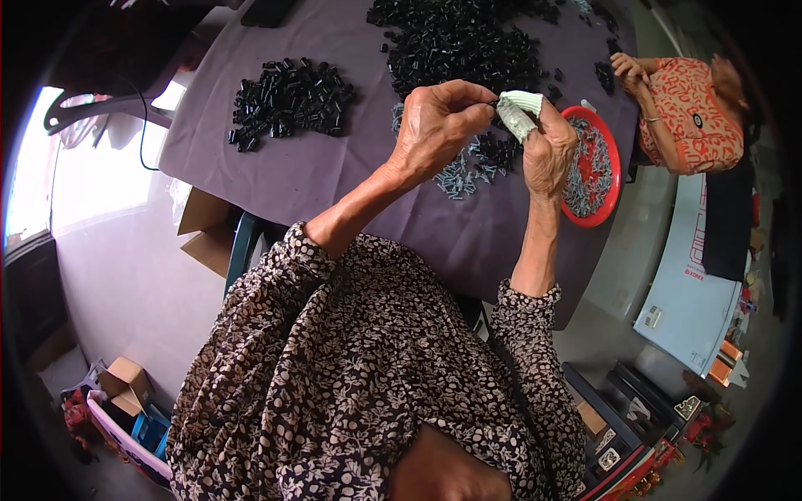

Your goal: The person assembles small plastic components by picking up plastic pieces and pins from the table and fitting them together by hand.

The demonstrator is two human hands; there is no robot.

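My left hand (439, 123) is closed in a pinch above the table, with a small black plastic part (494, 103) just showing at its fingertips. My right hand (547, 154) meets it there, fingers bent inward; what they grip is hidden. A worn white-and-grey cloth finger cover (516, 117) wraps its fingers. Beneath the hands lie loose silver screws (455, 179) and some black parts. Beyond them spreads a large heap of shiny black parts (455, 54), and a smaller pile (292, 102) sits to the left. Beside my right hand is a red tray (616, 179) of screws.
A purple-grey cloth covers the table (351, 179). At the right edge, another person in an orange patterned top (689, 117) has both hands together near the table. A cardboard box (206, 230) stands below the left edge. A dark flat object (267, 12) lies far left.
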